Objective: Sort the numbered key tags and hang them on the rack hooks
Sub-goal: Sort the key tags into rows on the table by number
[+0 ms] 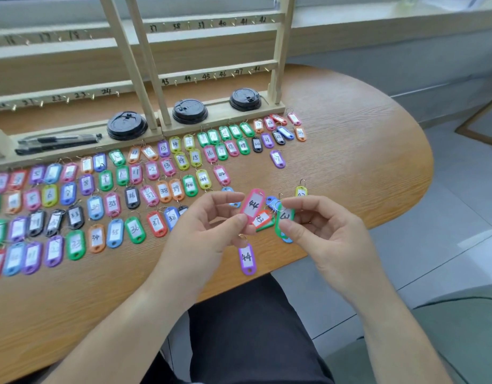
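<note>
My left hand (211,217) pinches a pink tag marked 44 (252,205) above the table's front edge. My right hand (319,220) pinches a green tag (284,218). Between the hands lies a red tag marked 43 (262,218) with a blue tag (271,202) behind it. A purple tag marked 44 (248,259) lies just below the hands. Several coloured numbered tags (128,189) lie in rows on the wooden table (350,151). Behind them stands the wooden rack (219,74), with numbered hooks that carry no tags.
Three black cup lids (190,111) and dark pens (56,144) rest on the rack's base. A yellow tag (301,191) and a purple tag (278,159) lie apart on the right. The table's rounded edge drops to a tiled floor on the right.
</note>
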